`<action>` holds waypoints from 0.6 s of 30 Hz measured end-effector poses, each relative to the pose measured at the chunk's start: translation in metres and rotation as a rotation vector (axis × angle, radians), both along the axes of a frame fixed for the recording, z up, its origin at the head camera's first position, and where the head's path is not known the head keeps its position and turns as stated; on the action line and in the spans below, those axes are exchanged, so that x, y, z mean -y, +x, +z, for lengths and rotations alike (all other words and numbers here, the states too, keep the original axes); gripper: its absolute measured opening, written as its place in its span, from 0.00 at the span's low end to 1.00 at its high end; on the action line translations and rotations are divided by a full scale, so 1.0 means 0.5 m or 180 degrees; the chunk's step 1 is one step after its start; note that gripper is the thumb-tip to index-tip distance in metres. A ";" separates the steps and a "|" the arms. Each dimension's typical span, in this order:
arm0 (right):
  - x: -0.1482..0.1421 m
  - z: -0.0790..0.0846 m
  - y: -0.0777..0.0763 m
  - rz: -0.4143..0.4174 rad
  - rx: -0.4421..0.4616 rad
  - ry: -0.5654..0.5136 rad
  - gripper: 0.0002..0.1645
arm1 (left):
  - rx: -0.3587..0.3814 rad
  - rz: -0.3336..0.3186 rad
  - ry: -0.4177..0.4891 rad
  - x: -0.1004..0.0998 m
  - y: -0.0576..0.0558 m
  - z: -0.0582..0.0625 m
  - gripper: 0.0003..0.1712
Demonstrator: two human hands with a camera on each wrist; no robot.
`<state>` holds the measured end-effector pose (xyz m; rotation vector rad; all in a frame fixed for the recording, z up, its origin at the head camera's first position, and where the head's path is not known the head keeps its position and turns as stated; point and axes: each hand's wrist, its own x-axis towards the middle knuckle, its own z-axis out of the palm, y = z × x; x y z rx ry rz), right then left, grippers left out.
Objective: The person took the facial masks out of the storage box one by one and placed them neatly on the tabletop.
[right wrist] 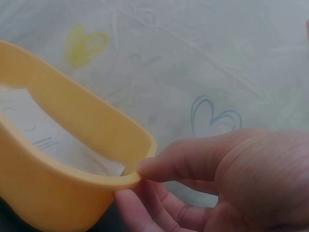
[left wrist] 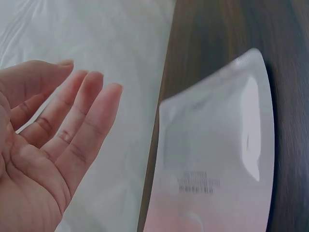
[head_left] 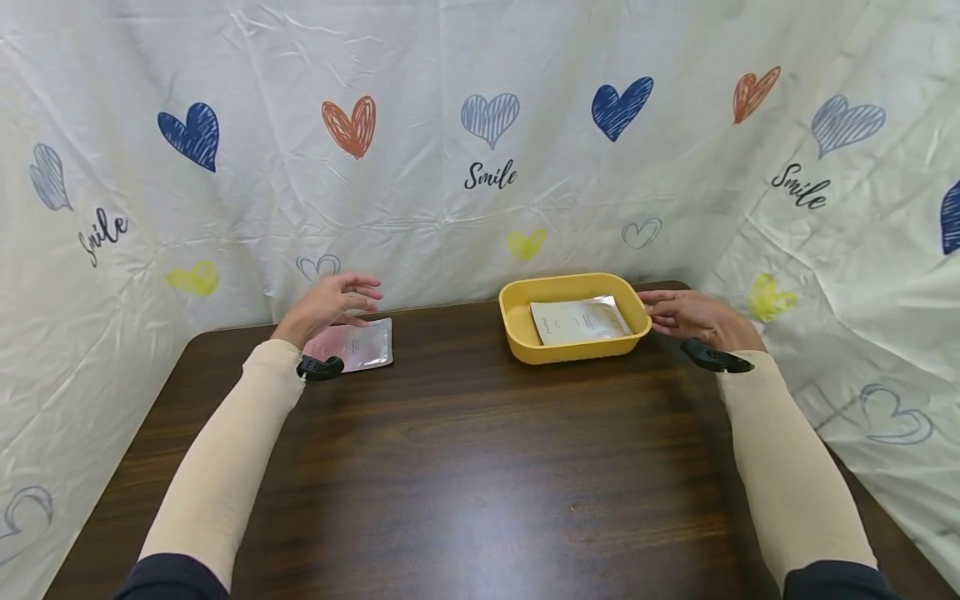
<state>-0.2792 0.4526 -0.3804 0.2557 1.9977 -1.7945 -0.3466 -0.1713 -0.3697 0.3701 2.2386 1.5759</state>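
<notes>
In the head view, a yellow plastic tray (head_left: 555, 355) stands at the back right of the table. Inside it lies a white and gold sheet mask packet (head_left: 573, 321). My right hand (head_left: 693, 317) is at the tray's right end; close up in the right wrist view, the thumb and fingers pinch its rim. At the back left, a pink and silver sheet mask packet (head_left: 371, 344) lies flat on the table, partly hidden by my left arm. My left hand (head_left: 330, 304) hovers over it with fingers loosely bent, touching nothing.
The brown wooden table (head_left: 480, 467) reaches back to a white cloth (head_left: 420, 192) printed with hearts and the word Smile, which also hangs at both sides. A black wrist camera (head_left: 321, 367) sits on the left wrist, another on the right.
</notes>
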 end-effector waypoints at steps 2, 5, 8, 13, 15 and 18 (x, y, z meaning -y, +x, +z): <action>-0.002 0.000 -0.002 0.0010 -0.0004 0.0017 0.39 | 0.0015 -0.0012 0.0039 -0.014 -0.003 0.003 0.30; -0.003 0.000 -0.005 0.0023 0.0001 -0.0008 0.39 | 0.0003 -0.0085 0.0099 -0.031 -0.014 0.000 0.31; -0.002 0.002 -0.004 0.0059 0.0000 -0.0017 0.39 | -0.0025 -0.0143 0.0114 -0.049 -0.021 -0.004 0.30; -0.004 0.003 0.000 0.0084 -0.0040 0.0009 0.38 | -0.0009 -0.0180 0.0187 -0.091 -0.026 0.001 0.29; -0.006 0.001 0.000 0.0087 -0.0052 0.0005 0.38 | -0.0009 -0.0210 0.0218 -0.108 -0.031 0.002 0.29; -0.007 -0.001 0.000 0.0067 -0.0046 -0.0020 0.39 | -0.0049 -0.0283 0.0212 -0.132 -0.036 0.007 0.28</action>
